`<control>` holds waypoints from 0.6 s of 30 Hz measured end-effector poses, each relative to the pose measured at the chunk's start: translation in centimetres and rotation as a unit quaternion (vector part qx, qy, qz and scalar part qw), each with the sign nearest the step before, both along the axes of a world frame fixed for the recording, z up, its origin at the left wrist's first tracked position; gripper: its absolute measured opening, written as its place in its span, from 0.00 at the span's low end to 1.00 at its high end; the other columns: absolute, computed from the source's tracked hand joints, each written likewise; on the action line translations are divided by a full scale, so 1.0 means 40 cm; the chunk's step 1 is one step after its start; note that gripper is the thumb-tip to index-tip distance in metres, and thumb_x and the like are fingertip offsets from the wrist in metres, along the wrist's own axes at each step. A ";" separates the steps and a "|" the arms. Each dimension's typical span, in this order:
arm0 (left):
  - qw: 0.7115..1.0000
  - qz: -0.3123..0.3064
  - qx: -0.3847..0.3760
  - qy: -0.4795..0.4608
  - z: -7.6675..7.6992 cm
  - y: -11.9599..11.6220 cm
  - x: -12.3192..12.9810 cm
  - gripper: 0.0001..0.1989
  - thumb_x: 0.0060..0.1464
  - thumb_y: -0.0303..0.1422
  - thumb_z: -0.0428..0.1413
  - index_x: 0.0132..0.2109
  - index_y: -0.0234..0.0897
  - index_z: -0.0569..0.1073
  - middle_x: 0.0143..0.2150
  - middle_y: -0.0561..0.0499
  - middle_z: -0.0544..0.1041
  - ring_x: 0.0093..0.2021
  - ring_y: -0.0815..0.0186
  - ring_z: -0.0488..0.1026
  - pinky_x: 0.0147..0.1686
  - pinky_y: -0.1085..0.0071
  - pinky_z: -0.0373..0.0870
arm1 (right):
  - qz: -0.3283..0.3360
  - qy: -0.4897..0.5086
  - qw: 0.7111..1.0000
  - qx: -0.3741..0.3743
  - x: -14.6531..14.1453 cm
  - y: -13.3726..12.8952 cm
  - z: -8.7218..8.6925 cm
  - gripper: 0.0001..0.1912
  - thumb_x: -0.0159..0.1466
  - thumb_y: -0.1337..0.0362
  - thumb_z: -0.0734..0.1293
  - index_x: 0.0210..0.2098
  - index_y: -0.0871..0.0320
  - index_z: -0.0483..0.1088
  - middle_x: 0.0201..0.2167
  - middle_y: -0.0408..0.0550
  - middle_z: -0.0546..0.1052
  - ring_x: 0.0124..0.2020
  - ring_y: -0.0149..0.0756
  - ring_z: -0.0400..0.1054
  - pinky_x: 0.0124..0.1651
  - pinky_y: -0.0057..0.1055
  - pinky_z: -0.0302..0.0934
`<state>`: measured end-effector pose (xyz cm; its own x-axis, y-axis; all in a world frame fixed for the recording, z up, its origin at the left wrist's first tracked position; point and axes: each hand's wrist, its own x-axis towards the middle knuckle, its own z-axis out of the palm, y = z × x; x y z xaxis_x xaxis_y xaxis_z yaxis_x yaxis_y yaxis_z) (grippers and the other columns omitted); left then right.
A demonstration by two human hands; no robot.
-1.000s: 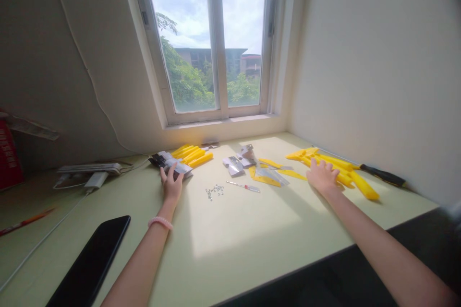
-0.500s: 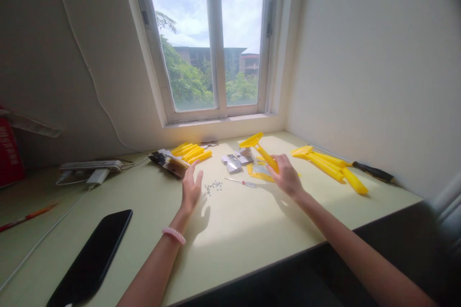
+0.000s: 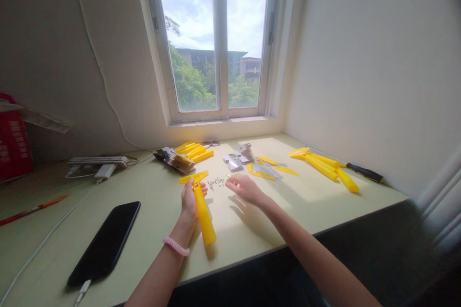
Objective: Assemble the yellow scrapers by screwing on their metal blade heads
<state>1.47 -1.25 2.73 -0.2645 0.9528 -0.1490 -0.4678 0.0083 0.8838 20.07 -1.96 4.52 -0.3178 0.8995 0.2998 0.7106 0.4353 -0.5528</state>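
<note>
A yellow plastic scraper [image 3: 204,216] rests in my left hand [image 3: 188,199], its wide head away from me and its handle slanting toward the table's front edge. My fingers wrap around it just below the head. My right hand [image 3: 247,188] is low over the table with its fingers curled in, closed on a small screwdriver [image 3: 228,176]. Only the thin metal tip shows past the fingers; the rest is hidden by the hand. Between my two hands lies a loose group of small metal screws or nuts [image 3: 216,183].
Yellow scraper parts [image 3: 267,172] and grey packets [image 3: 233,162] lie behind my right hand. Several yellow handles [image 3: 196,152] are at back left; assembled-looking scrapers [image 3: 327,165] and a black-handled screwdriver [image 3: 365,172] lie right. A phone [image 3: 106,242] and power strip [image 3: 97,162] are left.
The scraper has passed from my right hand to my left, which has closed around it. My right hand has moved left and down onto the small screwdriver, now mostly covered.
</note>
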 end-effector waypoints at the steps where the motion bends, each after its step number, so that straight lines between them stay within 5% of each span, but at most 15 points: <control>1: 1.000 -0.007 -0.003 -0.009 0.001 -0.004 -0.001 0.12 0.56 0.40 0.49 0.32 0.34 0.67 0.22 0.52 0.70 0.20 0.72 0.67 0.24 0.75 0.67 | -0.090 -0.039 0.995 0.030 0.035 0.027 -0.005 0.11 0.64 0.66 0.59 0.35 0.59 0.74 0.37 0.49 0.76 0.40 0.37 0.68 0.44 0.32 0.60; 3: 0.999 -0.034 -0.006 -0.034 0.004 -0.012 0.003 0.13 0.56 0.39 0.49 0.30 0.34 0.66 0.22 0.52 0.69 0.19 0.73 0.66 0.22 0.77 0.66 | -0.289 -0.084 0.952 0.046 0.114 0.072 -0.020 0.13 0.62 0.72 0.59 0.38 0.59 0.75 0.41 0.53 0.76 0.47 0.40 0.67 0.49 0.33 0.58; 6: 0.997 -0.066 -0.016 -0.023 0.004 -0.021 0.015 0.12 0.57 0.38 0.49 0.31 0.33 0.67 0.22 0.50 0.70 0.18 0.72 0.67 0.21 0.77 0.66 | -0.380 -0.086 0.921 -0.002 0.220 0.108 -0.050 0.12 0.60 0.71 0.62 0.37 0.59 0.77 0.40 0.58 0.77 0.45 0.45 0.70 0.45 0.35 0.61; 11: 0.990 -0.122 -0.064 -0.025 0.002 -0.025 0.029 0.09 0.57 0.35 0.50 0.35 0.31 0.69 0.26 0.47 0.74 0.19 0.70 0.70 0.23 0.75 0.69 | -0.361 -0.107 0.925 -0.042 0.307 0.113 -0.072 0.14 0.60 0.71 0.60 0.36 0.56 0.78 0.40 0.53 0.79 0.43 0.42 0.71 0.43 0.31 0.60; 18: 0.985 -0.150 -0.071 -0.042 -0.007 -0.020 0.027 0.09 0.56 0.35 0.52 0.36 0.31 0.68 0.25 0.46 0.74 0.19 0.68 0.71 0.21 0.74 0.69 | -0.343 -0.125 0.923 -0.121 0.310 0.112 -0.020 0.05 0.53 0.66 0.69 0.30 0.59 0.76 0.34 0.52 0.79 0.35 0.40 0.72 0.30 0.28 0.56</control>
